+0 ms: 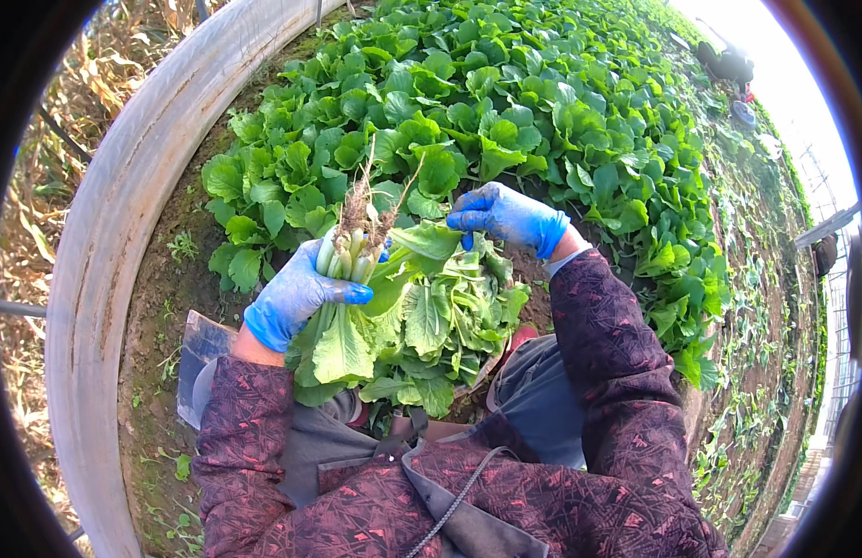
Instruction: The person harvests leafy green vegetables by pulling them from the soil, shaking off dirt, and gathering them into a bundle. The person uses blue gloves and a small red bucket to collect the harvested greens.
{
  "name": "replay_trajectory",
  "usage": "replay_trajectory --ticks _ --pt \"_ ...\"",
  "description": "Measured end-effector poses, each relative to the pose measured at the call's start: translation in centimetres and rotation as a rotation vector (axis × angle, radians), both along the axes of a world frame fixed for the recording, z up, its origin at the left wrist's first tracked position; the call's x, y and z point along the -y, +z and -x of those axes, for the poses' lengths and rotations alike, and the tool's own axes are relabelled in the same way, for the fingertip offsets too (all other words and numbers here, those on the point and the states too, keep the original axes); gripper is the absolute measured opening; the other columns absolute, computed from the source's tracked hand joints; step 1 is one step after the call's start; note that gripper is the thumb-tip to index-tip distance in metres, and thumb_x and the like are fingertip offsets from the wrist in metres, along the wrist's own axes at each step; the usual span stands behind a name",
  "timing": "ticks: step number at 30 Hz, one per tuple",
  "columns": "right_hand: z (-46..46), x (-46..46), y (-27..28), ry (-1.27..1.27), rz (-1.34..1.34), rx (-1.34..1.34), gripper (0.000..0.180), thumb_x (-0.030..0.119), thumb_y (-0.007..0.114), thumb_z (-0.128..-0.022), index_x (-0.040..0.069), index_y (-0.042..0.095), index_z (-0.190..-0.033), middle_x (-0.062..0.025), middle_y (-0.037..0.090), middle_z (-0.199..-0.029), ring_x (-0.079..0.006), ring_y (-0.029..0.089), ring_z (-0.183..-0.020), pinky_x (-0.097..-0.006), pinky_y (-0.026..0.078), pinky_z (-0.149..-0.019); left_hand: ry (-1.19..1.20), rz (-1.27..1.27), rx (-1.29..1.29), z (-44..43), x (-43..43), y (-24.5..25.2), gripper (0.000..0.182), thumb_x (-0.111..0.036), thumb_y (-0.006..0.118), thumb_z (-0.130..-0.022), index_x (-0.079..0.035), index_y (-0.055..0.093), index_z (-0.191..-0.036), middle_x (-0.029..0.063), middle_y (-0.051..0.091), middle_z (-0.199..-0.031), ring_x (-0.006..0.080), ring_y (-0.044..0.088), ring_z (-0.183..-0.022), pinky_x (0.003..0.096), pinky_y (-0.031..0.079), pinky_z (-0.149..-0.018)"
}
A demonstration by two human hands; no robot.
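My left hand [302,286], in a dirt-smudged blue glove, is closed around a bunch of leafy greens [347,261]. Pale stems and soil-covered roots [359,206] point away from me, while the leaves hang back towards my lap. To the right, my gloved right hand [508,216] pinches the edge of a broad green leaf [427,240] that spreads out from the bunch. Beneath both hands lies a heap of picked greens [431,321], some of them wilted; what holds the heap is mostly hidden.
Dense rows of growing leafy greens [473,104] spread ahead and to the right. A plastic-sheeted wall [103,279] curves along the left, with dry stalks outside. Beside my left knee is a flat worn board [201,363]. Leaf scraps litter the soil [745,349] at right.
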State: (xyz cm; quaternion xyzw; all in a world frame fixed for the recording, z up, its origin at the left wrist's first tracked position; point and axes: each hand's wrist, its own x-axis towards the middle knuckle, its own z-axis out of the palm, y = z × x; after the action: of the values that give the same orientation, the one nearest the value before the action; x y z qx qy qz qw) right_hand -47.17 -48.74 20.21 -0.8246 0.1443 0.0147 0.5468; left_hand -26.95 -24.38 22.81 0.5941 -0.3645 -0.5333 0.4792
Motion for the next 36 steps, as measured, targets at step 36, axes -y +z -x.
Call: replay_trajectory --ticks 36 --pt "-1.8 -3.9 -0.4 -0.409 -0.18 0.301 0.025 0.025 0.068 -0.091 0.001 0.069 -0.094 0.0005 0.063 -0.085 -0.0062 0.052 -0.079 -0.0248 0.046 -0.072 -0.028 0.02 -0.246 2.1 0.7 -3.0 0.064 0.004 0.07 -0.07 0.0 0.05 -0.131 0.0111 0.063 -0.117 0.02 0.066 -0.093 0.0319 0.056 -0.08"
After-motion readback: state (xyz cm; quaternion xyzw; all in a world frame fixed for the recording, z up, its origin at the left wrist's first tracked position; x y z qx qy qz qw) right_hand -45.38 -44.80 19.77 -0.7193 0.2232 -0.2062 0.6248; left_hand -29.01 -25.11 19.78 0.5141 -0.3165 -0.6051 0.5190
